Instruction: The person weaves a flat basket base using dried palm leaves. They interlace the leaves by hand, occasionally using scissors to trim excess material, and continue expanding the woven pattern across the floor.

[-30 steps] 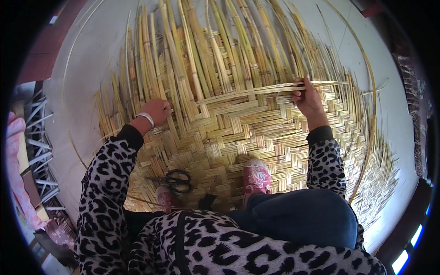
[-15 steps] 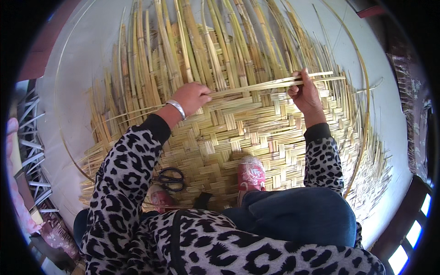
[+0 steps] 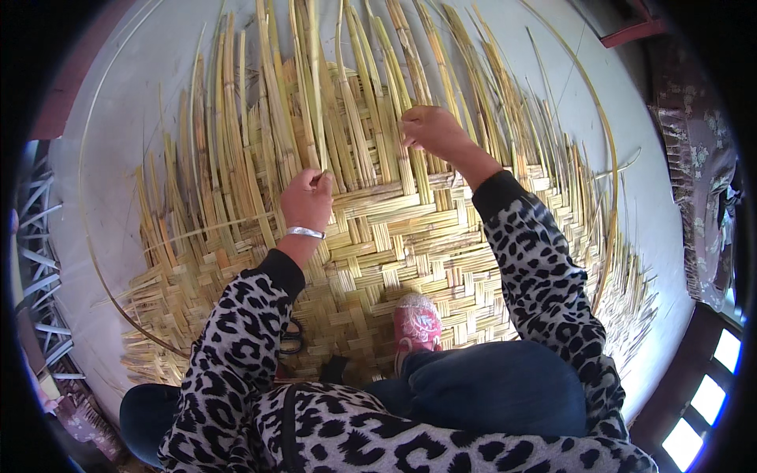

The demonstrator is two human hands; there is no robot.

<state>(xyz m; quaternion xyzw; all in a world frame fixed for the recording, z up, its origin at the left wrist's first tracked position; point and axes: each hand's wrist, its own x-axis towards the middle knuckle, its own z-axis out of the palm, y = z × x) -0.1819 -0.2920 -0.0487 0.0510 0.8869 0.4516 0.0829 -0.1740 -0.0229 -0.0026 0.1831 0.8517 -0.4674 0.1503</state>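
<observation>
A woven mat of split cane strips (image 3: 394, 256) spreads in front of me, with long unwoven strips (image 3: 270, 102) fanning out from its far edge. My left hand (image 3: 306, 206), a silver bracelet at its wrist, is closed at that edge; its thumb and finger pinch the near end of a lengthwise strip. Farther out and to the right, my right hand (image 3: 435, 132) has its fingers curled on another lengthwise strip. A thin crosswise strip (image 3: 206, 230) runs over the lengthwise ones left of my left hand. My right hand partly hides the strip it grips.
My foot in a red shoe (image 3: 417, 324) rests on the mat. Black-handled scissors (image 3: 292, 337) lie by my left sleeve, partly covered. A thin bent hoop-like cane (image 3: 613, 181) curves along the right side. A slatted metal rack (image 3: 47, 260) stands at the far left.
My right hand has let go of the crosswise strips and moved left to the lengthwise ones. My left hand has shifted left and slightly nearer. The whole view has shifted a little.
</observation>
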